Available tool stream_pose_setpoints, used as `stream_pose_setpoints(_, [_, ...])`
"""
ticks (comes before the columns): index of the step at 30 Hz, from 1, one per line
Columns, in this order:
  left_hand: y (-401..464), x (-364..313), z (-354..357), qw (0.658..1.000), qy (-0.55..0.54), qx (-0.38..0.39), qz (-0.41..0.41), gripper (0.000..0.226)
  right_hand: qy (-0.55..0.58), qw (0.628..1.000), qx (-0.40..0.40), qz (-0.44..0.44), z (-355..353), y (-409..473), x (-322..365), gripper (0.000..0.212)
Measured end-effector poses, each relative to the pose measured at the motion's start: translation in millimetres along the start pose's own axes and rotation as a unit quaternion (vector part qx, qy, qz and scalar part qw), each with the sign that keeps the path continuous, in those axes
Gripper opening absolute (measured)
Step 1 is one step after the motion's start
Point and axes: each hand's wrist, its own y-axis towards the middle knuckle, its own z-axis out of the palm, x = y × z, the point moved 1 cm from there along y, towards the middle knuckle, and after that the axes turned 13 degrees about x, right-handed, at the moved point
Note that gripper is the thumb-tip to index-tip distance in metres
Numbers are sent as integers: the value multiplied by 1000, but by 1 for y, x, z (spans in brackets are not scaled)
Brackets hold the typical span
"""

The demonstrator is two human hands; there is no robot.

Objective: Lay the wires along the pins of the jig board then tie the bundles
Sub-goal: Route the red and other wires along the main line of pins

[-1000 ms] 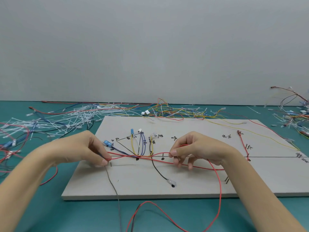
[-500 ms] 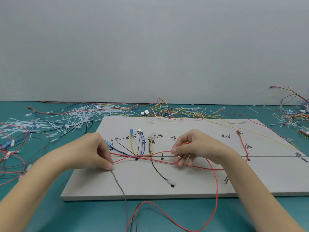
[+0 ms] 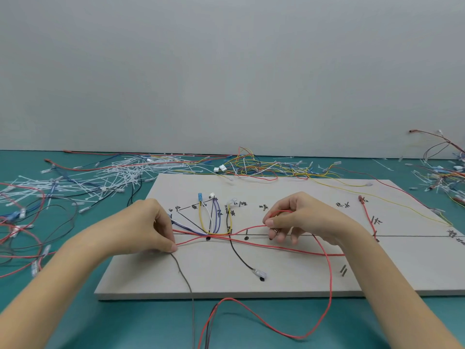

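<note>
The grey jig board (image 3: pixel 289 278) lies in front of me with hand-written labels and a drawn line. My left hand (image 3: pixel 148 227) pinches red wires (image 3: pixel 289 248) and a grey wire (image 3: pixel 185 275) at the board's left side. My right hand (image 3: pixel 302 217) pinches a red wire near the middle pins, and its slack loops off the front edge (image 3: pixel 314 333). Between my hands, yellow, white, purple and blue wires (image 3: pixel 210 220) fan up from a pin (image 3: pixel 208 238). A black wire with a clear terminal (image 3: pixel 259 273) trails toward me.
White cable ties (image 3: pixel 100 177) lie scattered on the teal table at back left. Loose coloured wires lie tangled behind the board (image 3: pixel 251 165), at far right (image 3: pixel 448 172) and at far left (image 3: pixel 20 235). A short red wire (image 3: pixel 368 217) lies on the board's right part.
My left hand has shifted slightly right along the red wires. The right hand keeps its pinch near the middle pins. The view has dropped a little.
</note>
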Motion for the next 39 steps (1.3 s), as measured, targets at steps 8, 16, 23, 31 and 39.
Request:
stream_pose_setpoints(8, [1,-1,1,1000,18,-9,4,11,-19,999,-37,13,6,7,-3,10])
stream_pose_setpoints(16, [5,-18,12,992,-20,-101,72,13,-51,997,-44,27,8,10,-5,5])
stream_pose_setpoints(23, [40,-59,36,962,135,-155,182,27,-62,997,-38,36,7,10,-6,6])
stream_pose_setpoints(31, [70,-50,34,981,136,-62,123,69,-72,996,-21,50,7,11,-9,6])
stream_pose_setpoints(39, [74,-47,37,984,130,-64,102,70,-69,997,-20,41,5,10,-8,6])
